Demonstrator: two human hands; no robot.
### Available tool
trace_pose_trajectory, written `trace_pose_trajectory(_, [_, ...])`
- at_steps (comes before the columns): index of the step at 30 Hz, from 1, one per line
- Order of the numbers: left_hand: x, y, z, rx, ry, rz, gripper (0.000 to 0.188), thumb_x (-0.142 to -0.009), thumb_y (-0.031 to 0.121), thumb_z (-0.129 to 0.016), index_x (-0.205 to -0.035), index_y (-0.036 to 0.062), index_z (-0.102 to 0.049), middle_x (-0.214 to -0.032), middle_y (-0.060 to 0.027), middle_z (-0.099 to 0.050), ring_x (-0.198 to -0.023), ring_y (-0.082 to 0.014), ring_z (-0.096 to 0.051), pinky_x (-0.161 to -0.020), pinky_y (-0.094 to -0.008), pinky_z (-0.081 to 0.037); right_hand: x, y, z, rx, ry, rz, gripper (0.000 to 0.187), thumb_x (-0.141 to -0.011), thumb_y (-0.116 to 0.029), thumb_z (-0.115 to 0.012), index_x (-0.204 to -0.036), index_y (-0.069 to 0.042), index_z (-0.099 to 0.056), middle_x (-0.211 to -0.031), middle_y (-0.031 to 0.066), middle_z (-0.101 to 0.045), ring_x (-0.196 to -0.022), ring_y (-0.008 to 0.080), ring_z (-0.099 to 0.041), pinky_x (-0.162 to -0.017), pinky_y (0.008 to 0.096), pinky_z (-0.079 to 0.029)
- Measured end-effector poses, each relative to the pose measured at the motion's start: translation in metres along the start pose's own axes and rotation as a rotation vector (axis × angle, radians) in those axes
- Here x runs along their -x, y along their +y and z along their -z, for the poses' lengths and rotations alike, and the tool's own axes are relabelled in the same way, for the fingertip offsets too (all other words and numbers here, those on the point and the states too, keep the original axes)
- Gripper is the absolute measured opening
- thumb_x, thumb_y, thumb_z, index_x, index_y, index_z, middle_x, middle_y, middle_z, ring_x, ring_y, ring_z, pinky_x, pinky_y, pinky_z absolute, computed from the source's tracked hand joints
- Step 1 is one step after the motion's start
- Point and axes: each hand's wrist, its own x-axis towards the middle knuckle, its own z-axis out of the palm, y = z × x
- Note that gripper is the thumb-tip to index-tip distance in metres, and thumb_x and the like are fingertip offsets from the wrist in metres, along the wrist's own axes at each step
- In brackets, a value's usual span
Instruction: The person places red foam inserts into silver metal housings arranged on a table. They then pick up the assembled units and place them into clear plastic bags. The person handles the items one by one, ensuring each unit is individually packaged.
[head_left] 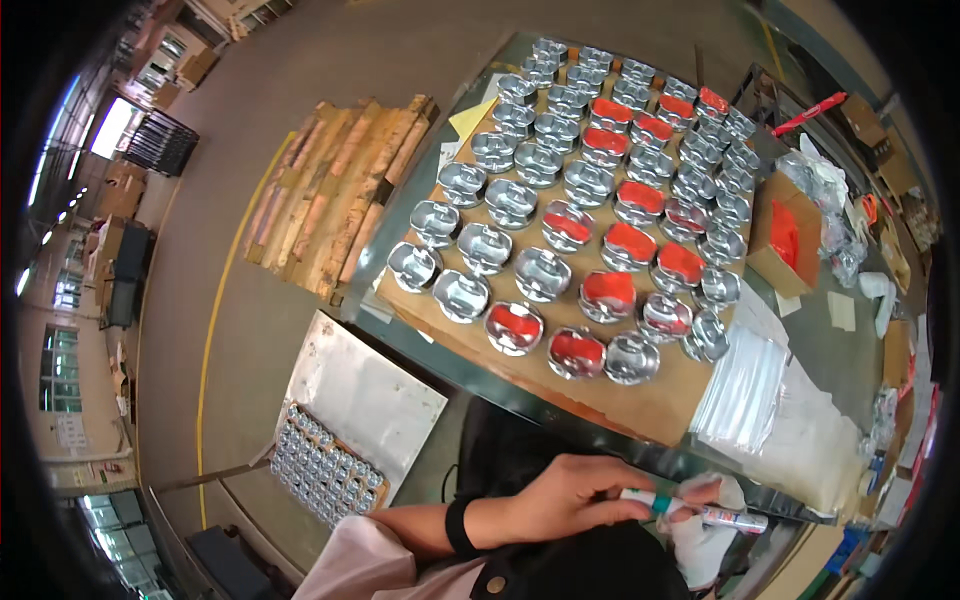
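Low in front of my body, a white paint marker (735,519) with a green band lies across both hands. My left hand (585,493), bare with a black band at the wrist, pinches its left end. Around the barrel close the bare fingertips of my right hand (705,530), which wears a white glove. Beyond them, rows of silver metal pistons (541,274) stand on a brown cardboard sheet (640,412) on the table. Several pistons have red crowns, such as the red-topped piston (607,295); others are plain metal.
Right of the pistons are a stack of plastic-wrapped white sheets (742,385), a cardboard box (768,238) with red material, and clear plastic bags (845,235). Smaller pistons (325,465) fill a low metal-topped stand (375,375) at left. A wooden pallet (325,195) lies on the floor.
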Motion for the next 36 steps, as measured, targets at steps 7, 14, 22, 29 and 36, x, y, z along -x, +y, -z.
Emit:
trace_pose_trajectory(7, [0.003,0.002,-0.104,-0.114,-0.069,-0.272,0.025,-0.089,0.015,-0.069,-0.109,0.001,-0.063,-0.091,-0.0127,-0.065,-0.078,-0.0304,-0.064,-0.066,-0.0347,-0.051,0.045,-0.01,0.105,0.5,-0.111,0.315,0.044,-0.077,-0.034,-0.082,-0.081,-0.005,-0.048,-0.073,0.0081,-0.059,-0.062,0.0162,-0.057,-0.058,0.0292,-0.044])
trace_pose_trajectory(14, [0.01,-0.016,-0.135,-0.382,-0.277,-0.23,0.029,-0.094,0.024,-0.062,-0.11,0.001,-0.056,-0.092,-0.0164,-0.062,-0.079,-0.0368,-0.062,-0.066,-0.0412,-0.05,0.049,-0.011,0.113,0.251,-0.196,0.284,0.039,-0.077,-0.026,-0.083,-0.083,-0.005,-0.051,-0.074,0.008,-0.059,-0.062,0.0156,-0.056,-0.057,0.028,-0.044])
trace_pose_trajectory(22, [0.005,-0.009,-0.075,-0.435,-0.147,-0.2,0.023,-0.092,0.024,-0.062,-0.105,0.0056,-0.056,-0.088,-0.0131,-0.06,-0.077,-0.0354,-0.062,-0.063,-0.0424,-0.051,0.026,-0.001,0.073,0.085,0.003,0.126,0.056,-0.08,-0.053,-0.073,-0.087,-0.002,-0.051,-0.072,0.009,-0.058,-0.057,0.0146,-0.054,-0.05,0.0265,-0.042])
trace_pose_trajectory(29, [0.02,0.018,0.072,-0.521,0.016,-0.233,0.023,-0.088,0.027,-0.069,-0.098,0.0082,-0.059,-0.08,-0.0073,-0.058,-0.069,-0.0284,-0.062,-0.057,-0.038,-0.049,-0.025,-0.021,-0.028,0.164,0.002,0.009,0.029,-0.086,-0.027,-0.066,-0.083,-0.001,-0.053,-0.065,0.0052,-0.055,-0.048,0.0095,-0.048,-0.043,0.0235,-0.037])
trace_pose_trajectory(36, [0.014,0.024,0.16,-0.02,-0.256,-0.046,0.041,-0.096,0.039,-0.056,-0.122,0.0092,-0.047,-0.078,-0.009,-0.054,-0.064,-0.0302,-0.059,-0.058,-0.0387,-0.048,-0.07,-0.082,-0.137,0.508,-0.578,-0.034,0.014,-0.086,-0.011,-0.061,-0.093,-0.002,-0.068,-0.071,0.0075,-0.062,-0.067,0.0213,-0.061,-0.066,0.0316,-0.047])
